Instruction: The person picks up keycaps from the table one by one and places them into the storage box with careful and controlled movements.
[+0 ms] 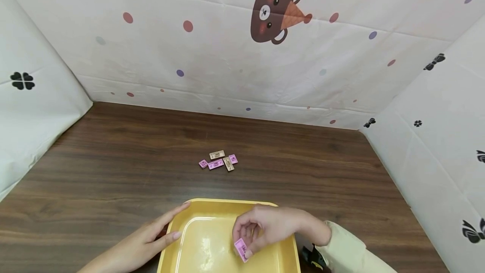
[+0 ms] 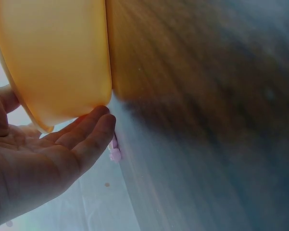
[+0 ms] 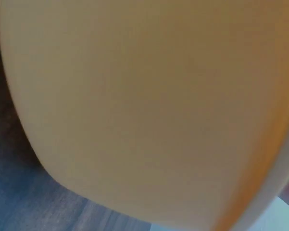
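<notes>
A yellow plastic tray (image 1: 206, 256) with raised walls stands at the front of the table. My left hand (image 1: 151, 235) holds its left rim, the thumb lying over the edge. In the left wrist view, the fingers of the left hand (image 2: 62, 144) touch the tray's outer wall (image 2: 53, 53). Over the tray's inside, my right hand (image 1: 261, 228) pinches a pink printed tile (image 1: 241, 248) between thumb and fingers. The right wrist view is mostly filled by the tray's outer wall (image 3: 134, 106), and the tile is hidden there.
Beyond the tray, several small printed tiles lie close together: pink ones (image 1: 216, 164) and tan ones (image 1: 217, 154). White patterned sheets (image 1: 212, 54) enclose the back and both sides of the brown wooden table (image 1: 113, 172). A black object (image 1: 314, 258) lies under the right sleeve.
</notes>
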The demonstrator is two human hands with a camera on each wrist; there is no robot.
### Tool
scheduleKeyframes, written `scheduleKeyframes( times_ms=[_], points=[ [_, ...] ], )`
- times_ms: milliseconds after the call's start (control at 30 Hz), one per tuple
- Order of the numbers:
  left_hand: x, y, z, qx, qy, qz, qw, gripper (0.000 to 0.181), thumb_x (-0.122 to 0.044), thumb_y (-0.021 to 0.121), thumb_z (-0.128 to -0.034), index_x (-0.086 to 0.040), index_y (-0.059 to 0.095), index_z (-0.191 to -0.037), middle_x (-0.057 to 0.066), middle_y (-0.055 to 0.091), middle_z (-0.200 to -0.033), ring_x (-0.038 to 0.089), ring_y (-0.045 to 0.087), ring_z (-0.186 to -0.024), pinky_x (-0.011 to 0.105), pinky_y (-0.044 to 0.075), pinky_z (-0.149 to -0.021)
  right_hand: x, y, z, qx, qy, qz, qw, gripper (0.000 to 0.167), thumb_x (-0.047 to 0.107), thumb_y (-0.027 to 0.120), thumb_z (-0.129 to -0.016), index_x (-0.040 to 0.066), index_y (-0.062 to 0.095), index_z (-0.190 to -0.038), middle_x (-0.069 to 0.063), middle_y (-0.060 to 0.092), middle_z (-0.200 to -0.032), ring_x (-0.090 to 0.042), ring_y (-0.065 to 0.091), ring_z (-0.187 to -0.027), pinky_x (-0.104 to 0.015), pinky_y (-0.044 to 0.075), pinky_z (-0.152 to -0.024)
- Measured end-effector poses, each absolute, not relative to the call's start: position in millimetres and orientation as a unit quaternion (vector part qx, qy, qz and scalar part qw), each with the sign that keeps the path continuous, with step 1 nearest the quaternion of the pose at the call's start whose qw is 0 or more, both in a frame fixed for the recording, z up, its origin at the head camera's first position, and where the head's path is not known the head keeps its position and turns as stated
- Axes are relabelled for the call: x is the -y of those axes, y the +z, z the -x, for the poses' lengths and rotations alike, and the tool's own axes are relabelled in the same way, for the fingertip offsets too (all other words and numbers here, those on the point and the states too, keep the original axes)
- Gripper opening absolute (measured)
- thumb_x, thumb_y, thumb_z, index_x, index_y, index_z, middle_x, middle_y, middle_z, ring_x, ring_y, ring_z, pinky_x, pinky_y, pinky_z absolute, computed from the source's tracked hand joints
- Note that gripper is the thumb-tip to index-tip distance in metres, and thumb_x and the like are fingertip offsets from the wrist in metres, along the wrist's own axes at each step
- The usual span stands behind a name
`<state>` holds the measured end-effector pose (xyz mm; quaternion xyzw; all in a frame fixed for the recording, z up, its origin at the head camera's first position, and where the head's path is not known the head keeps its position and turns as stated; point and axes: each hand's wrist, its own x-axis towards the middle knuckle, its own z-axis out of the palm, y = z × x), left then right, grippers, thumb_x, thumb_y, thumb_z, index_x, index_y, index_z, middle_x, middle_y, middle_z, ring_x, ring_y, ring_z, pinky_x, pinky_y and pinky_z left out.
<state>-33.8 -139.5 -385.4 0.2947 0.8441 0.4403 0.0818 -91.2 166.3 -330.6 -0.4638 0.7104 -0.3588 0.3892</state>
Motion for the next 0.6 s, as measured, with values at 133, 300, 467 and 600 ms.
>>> scheduleKeyframes(
  times_ms=[133, 300, 467, 600],
  points=[
    [140, -385, 34, -0.845, 0.441, -0.289, 0.088, 0.053, -0.020, 0.050, -0.0949, -0.022, 0.028, -0.144, -0.002, 0.038, -0.142, 0.001, 0.039, -0.120, 0.020, 0.039, -0.088, -167, -332, 87, -0.714, -0.328, 0.479, 0.393, 0.021, 0.001, 0.069, -0.078, 0.005, 0.059, -0.096, -0.003, 0.061, -0.078, 0.010, 0.048, -0.072, -0.017, 0.049, -0.064],
    [140, -385, 33, -0.843, 0.445, -0.285, 0.098, 0.053, -0.021, 0.049, -0.0951, -0.023, 0.028, -0.144, -0.001, 0.039, -0.141, 0.001, 0.040, -0.120, 0.020, 0.040, -0.088, -167, -336, 81, -0.720, -0.296, 0.494, 0.387, 0.020, 0.003, 0.070, -0.078, 0.006, 0.059, -0.094, 0.000, 0.060, -0.075, 0.012, 0.047, -0.069, -0.014, 0.048, -0.063],
    [140, -385, 34, -0.842, 0.446, -0.288, 0.096, 0.053, -0.021, 0.049, -0.0950, -0.022, 0.028, -0.144, 0.002, 0.040, -0.140, 0.002, 0.041, -0.119, 0.019, 0.040, -0.088, -167, -342, 76, -0.733, -0.236, 0.531, 0.353, 0.019, 0.004, 0.070, -0.077, 0.011, 0.059, -0.091, 0.007, 0.057, -0.072, 0.015, 0.043, -0.067, -0.006, 0.043, -0.061],
    [140, -385, 34, -0.839, 0.448, -0.292, 0.096, 0.053, -0.020, 0.049, -0.0951, -0.021, 0.028, -0.144, 0.004, 0.041, -0.139, 0.003, 0.041, -0.119, 0.019, 0.040, -0.089, -166, -347, 72, -0.739, -0.182, 0.565, 0.317, 0.019, 0.003, 0.070, -0.075, 0.014, 0.060, -0.087, 0.011, 0.052, -0.068, 0.017, 0.037, -0.062, -0.002, 0.037, -0.058]
  ],
)
